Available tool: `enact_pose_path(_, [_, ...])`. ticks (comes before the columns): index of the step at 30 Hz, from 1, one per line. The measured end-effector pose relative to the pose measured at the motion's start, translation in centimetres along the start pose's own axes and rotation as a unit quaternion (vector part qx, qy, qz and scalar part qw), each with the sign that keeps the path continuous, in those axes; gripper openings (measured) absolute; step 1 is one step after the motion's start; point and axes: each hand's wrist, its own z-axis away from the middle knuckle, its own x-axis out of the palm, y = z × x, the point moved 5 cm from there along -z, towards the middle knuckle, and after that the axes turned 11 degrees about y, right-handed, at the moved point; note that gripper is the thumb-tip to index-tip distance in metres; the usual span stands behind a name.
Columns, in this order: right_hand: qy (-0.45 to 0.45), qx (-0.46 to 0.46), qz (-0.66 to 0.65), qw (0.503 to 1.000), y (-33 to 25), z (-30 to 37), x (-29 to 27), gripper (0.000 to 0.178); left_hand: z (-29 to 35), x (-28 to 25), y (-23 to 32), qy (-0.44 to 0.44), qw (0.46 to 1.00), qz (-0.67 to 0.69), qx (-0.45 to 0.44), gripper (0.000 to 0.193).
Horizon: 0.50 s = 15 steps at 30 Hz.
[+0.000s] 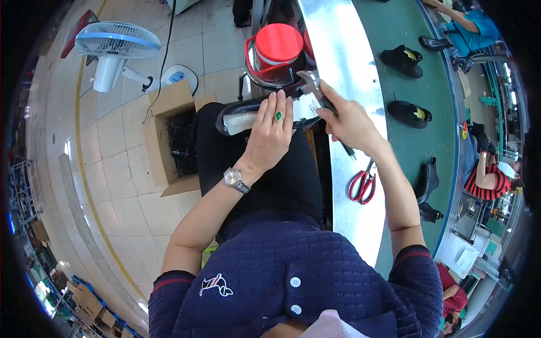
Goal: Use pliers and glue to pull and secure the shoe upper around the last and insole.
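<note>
A black shoe (228,117) lies across my lap with a whitish flat face turned up. My left hand (269,129) holds it across its middle, fingers straight and side by side, thumb hidden; it wears a green-stoned ring and a wristwatch (233,177). A hammer (309,84) is in my closed right hand (352,121), its metal head over the right end of the shoe. Whether the head touches the shoe I cannot tell. Red-handled scissors (362,187) lie on the metal bench top, near my right forearm.
Along the metal bench top (352,67) runs a green conveyor belt (369,25) carrying several black shoes (408,114). A red-lidded bucket (278,44) stands ahead. To my left are an open cardboard box (159,152) and a fan (115,45). Other people (489,179) sit beyond the belt.
</note>
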Motion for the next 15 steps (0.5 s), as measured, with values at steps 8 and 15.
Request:
enact_pose_path(8, [0.006, 0.015, 0.028, 0.999, -0.4, 1.0, 0.0, 0.052, -0.4, 0.3, -0.1, 0.018, 1.000, -0.009, -0.011, 0.065])
enact_pose_path(15, [0.002, -0.014, 0.113, 0.994, -0.7, 1.8, 2.0, 0.050, -0.6, 0.2, 0.6, 0.033, 0.999, -0.024, 0.019, 0.038])
